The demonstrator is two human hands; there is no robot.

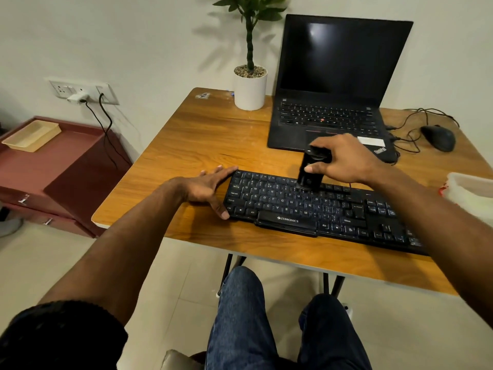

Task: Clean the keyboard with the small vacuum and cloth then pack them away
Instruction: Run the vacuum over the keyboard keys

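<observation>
1. Right hand [344, 158] grips the small vacuum [309, 169] upright, nozzle on the keyboard [306, 206] at centre frame;
2. Left hand [208, 188], fingers straight, braces the keyboard's left edge; bare table [186, 145] lies above it.

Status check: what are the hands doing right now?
Right hand grips small vacuum, nozzle on keyboard upper rows. Left hand flat, steadying keyboard's left end. Nothing in the way.
</observation>
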